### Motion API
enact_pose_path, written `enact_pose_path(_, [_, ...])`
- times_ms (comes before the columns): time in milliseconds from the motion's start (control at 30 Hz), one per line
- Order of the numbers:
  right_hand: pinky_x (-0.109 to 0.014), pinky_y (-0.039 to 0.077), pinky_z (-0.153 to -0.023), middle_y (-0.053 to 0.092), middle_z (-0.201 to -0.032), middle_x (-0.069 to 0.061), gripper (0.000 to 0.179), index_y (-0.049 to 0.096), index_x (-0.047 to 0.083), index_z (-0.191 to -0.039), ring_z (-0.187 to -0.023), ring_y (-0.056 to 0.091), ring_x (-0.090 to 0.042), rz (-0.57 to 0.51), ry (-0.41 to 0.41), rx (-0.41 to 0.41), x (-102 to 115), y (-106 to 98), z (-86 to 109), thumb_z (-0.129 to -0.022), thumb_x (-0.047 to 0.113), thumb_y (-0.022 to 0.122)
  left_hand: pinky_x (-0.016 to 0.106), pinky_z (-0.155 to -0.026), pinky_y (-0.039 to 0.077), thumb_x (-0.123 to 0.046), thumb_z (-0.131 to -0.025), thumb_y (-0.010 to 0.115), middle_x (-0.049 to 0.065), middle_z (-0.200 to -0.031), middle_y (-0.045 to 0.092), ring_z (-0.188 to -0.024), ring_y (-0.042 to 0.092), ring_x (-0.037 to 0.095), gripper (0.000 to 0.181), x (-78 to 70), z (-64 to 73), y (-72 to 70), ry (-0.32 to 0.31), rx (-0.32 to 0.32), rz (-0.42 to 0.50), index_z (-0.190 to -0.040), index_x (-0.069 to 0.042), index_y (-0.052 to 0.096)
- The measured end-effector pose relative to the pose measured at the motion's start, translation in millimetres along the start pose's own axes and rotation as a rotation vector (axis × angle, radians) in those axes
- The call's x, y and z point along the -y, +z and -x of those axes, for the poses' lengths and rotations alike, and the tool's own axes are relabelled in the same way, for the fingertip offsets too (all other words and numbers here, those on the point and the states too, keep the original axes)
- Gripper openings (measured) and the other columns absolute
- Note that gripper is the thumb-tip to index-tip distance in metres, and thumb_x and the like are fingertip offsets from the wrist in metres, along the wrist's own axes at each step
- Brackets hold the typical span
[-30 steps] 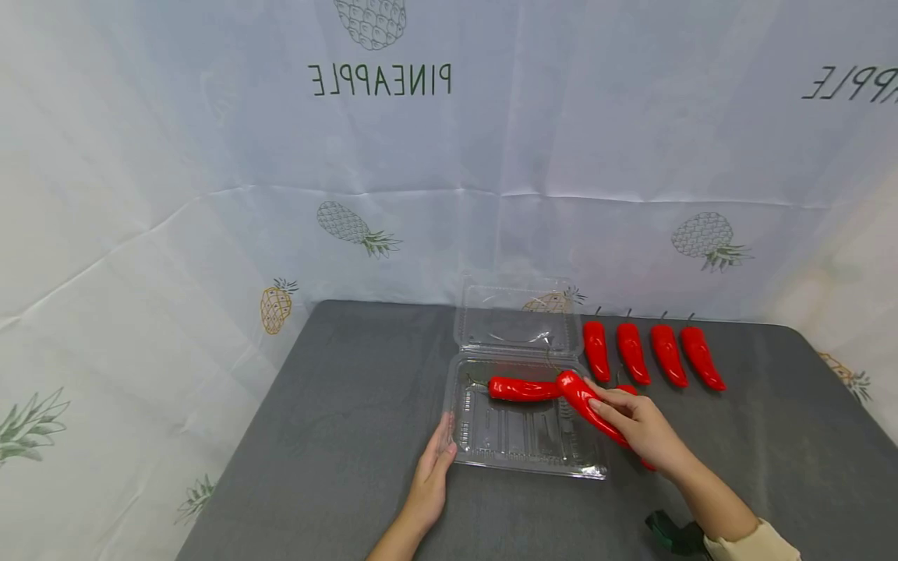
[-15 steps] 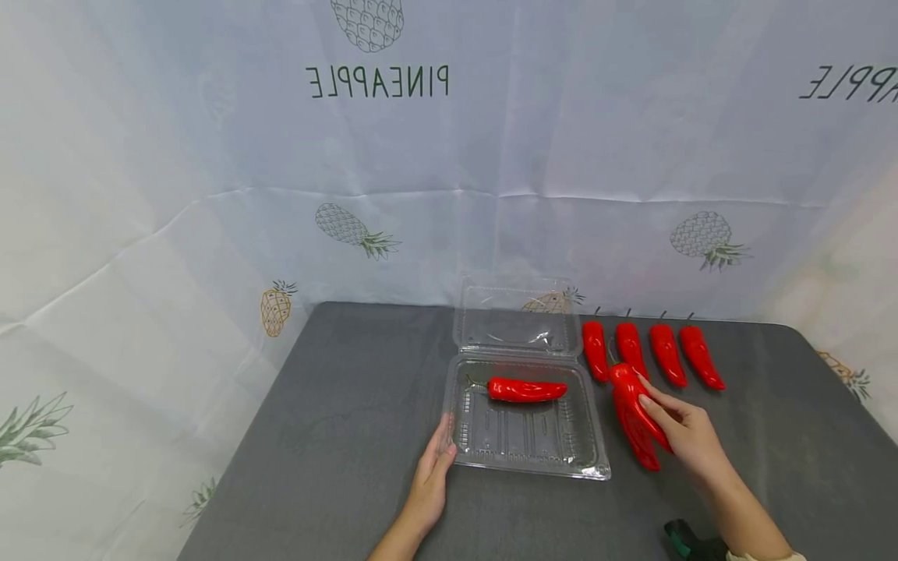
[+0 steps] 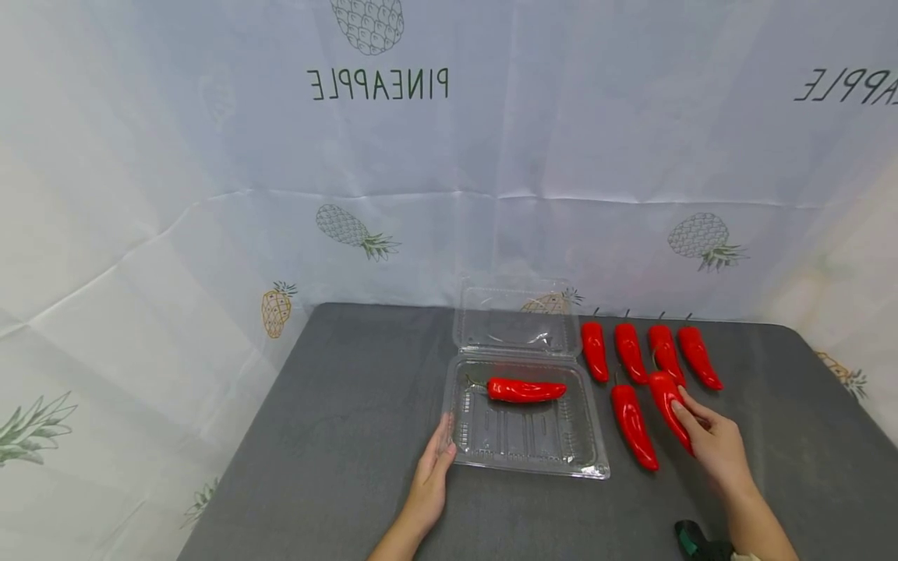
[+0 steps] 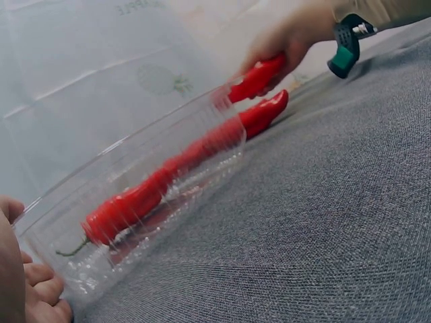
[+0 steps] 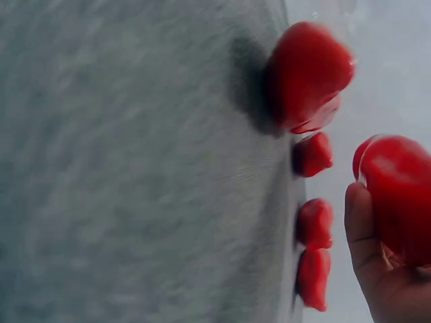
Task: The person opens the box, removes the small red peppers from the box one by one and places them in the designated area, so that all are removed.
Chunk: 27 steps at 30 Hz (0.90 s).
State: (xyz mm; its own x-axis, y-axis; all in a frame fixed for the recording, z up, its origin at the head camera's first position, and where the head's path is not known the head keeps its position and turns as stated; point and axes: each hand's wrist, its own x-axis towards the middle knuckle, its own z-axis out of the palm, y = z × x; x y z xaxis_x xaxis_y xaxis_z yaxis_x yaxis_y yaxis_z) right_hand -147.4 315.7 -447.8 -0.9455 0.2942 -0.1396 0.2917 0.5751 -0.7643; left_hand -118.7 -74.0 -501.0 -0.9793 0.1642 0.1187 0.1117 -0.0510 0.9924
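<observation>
My right hand point(image 3: 721, 448) pinches a red chili pepper point(image 3: 669, 405) between thumb and fingers, raised above the table in the right wrist view. Its stem points toward the back row. My left hand point(image 3: 428, 483) grips the left side of a clear plastic clamshell container point(image 3: 491, 463), thumb at the rim and fingers against the outer wall in the left wrist view. One chili point(image 3: 526, 390) lies crosswise inside the container, stem to the left. Another chili point(image 3: 634, 428) lies on the table between the container and my right hand.
Several more red chilies point(image 3: 630, 353) lie in a row along the table's back edge. The container's lid point(image 3: 515, 331) stands folded open behind it. A pineapple-print cloth point(image 3: 561, 156) hangs behind the grey table point(image 3: 351, 405). A black-and-green device point(image 4: 345, 57) is on my right wrist.
My right hand has carried its chili rightward, from over the container's right edge, past the chili lying beside it. My left hand and the container stay nearly still.
</observation>
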Motion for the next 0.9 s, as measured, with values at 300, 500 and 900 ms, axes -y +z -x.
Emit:
enact_pose_path(300, [-0.024, 0.05, -0.068, 0.034, -0.139, -0.035, 0.062, 0.028, 0.005, -0.143, -0.114, 0.046, -0.045, 0.099, 0.027, 0.021, -11, 1, -7.5, -0.097, 0.046, 0.037, 0.001, -0.103, 0.018, -0.015, -0.101, 0.035, 0.027, -0.151, 0.017, -0.132, 0.02, -0.006, 0.054, 3.0, -0.6, -0.2, 0.028, 0.006, 0.001, -0.144, 0.01, 0.014])
enact_pose_path(500, [-0.061, 0.034, -0.098, 0.02, -0.144, -0.037, 0.065, 0.019, 0.001, -0.144, -0.128, 0.027, -0.052, 0.139, 0.059, 0.122, -16, -1, -12.5, -0.098, 0.046, 0.031, 0.002, -0.103, 0.019, -0.013, -0.101, 0.035, 0.029, -0.151, 0.016, -0.128, 0.022, -0.015, 0.054, 5.1, -1.2, 0.0, 0.041, 0.013, 0.008, -0.144, 0.012, 0.014])
enact_pose_path(900, [-0.064, 0.034, -0.097, 0.026, -0.138, -0.04, 0.065, 0.021, -0.002, -0.142, -0.125, 0.03, -0.054, 0.218, 0.021, 0.105, -13, 5, -17.6, -0.098, 0.043, 0.036, 0.001, -0.103, 0.019, -0.014, -0.101, 0.035, 0.029, -0.151, 0.015, -0.133, 0.02, -0.004, 0.054, 3.1, 0.2, -0.5, 0.03, 0.016, 0.012, -0.144, 0.012, 0.013])
